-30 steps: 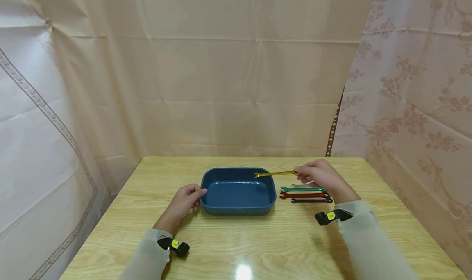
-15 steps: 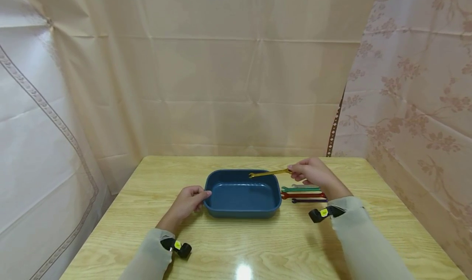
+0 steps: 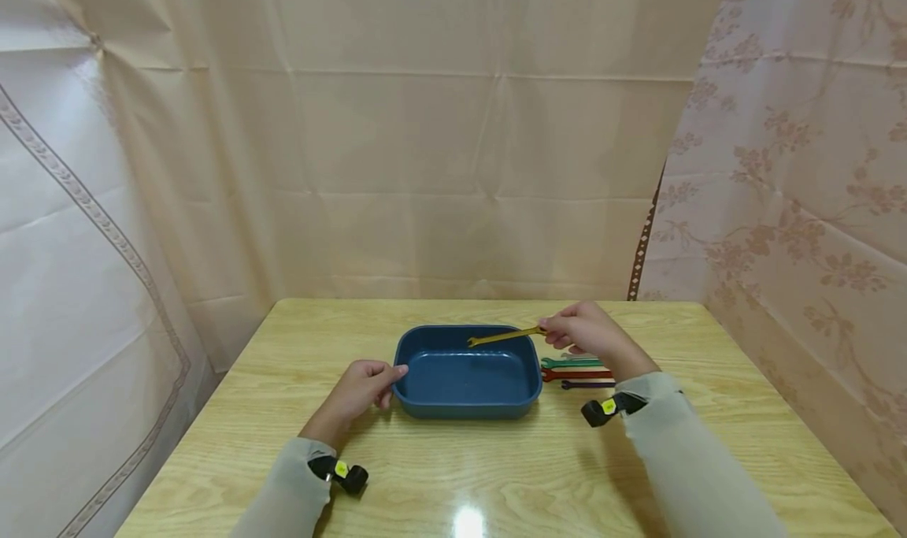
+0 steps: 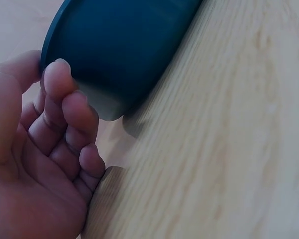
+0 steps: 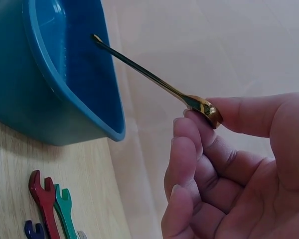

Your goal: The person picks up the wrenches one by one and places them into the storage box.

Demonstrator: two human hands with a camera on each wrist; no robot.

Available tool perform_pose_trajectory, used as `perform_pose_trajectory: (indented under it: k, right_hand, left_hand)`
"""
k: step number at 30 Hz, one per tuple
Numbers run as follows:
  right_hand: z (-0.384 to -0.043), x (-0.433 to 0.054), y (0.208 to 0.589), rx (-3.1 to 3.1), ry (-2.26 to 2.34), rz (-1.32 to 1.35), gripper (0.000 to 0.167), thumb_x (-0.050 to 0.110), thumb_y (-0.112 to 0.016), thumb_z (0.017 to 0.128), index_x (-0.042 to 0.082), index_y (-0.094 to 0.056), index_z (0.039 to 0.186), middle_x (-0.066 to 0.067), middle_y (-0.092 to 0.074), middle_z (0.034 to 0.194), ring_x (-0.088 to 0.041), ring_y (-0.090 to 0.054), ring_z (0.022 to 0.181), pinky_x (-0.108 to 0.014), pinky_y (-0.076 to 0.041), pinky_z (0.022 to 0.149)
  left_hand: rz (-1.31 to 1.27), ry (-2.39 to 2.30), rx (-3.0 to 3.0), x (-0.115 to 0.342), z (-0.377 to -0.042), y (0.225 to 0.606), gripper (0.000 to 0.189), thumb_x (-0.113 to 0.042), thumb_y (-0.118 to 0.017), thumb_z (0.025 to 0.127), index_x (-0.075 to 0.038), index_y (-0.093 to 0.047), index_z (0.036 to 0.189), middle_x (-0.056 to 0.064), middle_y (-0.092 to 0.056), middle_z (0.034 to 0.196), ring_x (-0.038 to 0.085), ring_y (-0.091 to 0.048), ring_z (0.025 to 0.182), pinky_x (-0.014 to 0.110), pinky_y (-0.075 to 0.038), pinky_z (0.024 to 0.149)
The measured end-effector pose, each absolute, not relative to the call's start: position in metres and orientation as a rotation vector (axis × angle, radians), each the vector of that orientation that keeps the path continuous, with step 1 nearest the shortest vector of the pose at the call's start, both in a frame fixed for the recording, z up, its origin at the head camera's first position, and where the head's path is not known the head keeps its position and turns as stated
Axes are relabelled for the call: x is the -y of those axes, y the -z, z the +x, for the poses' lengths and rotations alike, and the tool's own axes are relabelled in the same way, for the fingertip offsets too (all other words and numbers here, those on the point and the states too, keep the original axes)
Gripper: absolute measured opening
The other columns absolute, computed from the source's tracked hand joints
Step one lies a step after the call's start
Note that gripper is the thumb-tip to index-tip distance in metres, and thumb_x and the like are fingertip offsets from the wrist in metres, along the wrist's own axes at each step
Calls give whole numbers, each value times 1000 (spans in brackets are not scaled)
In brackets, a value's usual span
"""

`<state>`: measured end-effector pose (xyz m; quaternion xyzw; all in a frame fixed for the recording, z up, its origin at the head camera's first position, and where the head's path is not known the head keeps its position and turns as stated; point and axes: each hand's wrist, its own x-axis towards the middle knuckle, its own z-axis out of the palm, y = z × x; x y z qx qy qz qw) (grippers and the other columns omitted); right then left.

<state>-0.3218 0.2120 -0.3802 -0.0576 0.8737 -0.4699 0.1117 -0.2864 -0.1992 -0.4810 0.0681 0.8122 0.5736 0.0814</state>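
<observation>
A blue rectangular basin (image 3: pixel 468 410) stands on the table, nothing visible lying on its floor. My left hand (image 3: pixel 361 388) pinches its left rim between thumb and fingers, as the left wrist view also shows. Between thumb and fingertips, my right hand (image 3: pixel 588 335) holds a gold wrench (image 3: pixel 505 336) by one end. The wrench's other end reaches over the right part of the basin, tipped slightly downward. Under the right hand lie a green wrench (image 3: pixel 567 363), a red wrench (image 3: pixel 575 375), a purple wrench (image 3: pixel 586 385) and a silver one (image 3: pixel 575 356), partly covered by the arm.
The wooden table (image 3: pixel 439 475) runs back to a beige curtain (image 3: pixel 453 168). A flowered cloth (image 3: pixel 801 176) hangs at the right, a white cloth (image 3: pixel 78 286) at the left. A small camera is strapped to each wrist.
My right hand has moved left with the gold wrench, carrying its free end farther over the basin. The basin and my left hand shifted slightly right, then stayed put.
</observation>
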Motion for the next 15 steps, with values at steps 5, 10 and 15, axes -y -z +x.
perform_pose_trajectory:
  k: [5, 10, 15]
  right_hand:
    - [-324, -204, 382, -2561, 1368, -179, 41, 41, -67, 100, 3, -75, 113, -10, -75, 100, -22, -71, 90, -36, -55, 78]
    - [-325, -195, 383, -2536, 1390, -172, 38, 35, -67, 101, 0, -76, 114, -13, -75, 97, -18, -69, 81, -29, -54, 68]
    - [-326, -188, 384, -2507, 1425, -163, 36, 32, -67, 101, -1, -76, 111, -16, -74, 95, -17, -66, 74, -28, -53, 64]
  left_hand:
    - [188, -1689, -2440, 200, -285, 479, 50, -48, -67, 99, -5, -64, 74, 2, -58, 58, 18, -58, 61, 32, -47, 71]
    - [205, -1686, -2426, 202, -285, 480, 54, -49, -66, 99, 0, -64, 76, 1, -58, 57, 19, -58, 60, 34, -47, 76]
    - [237, -1682, -2412, 202, -285, 480, 60, -49, -65, 100, 7, -63, 79, 1, -58, 57, 19, -59, 59, 34, -47, 79]
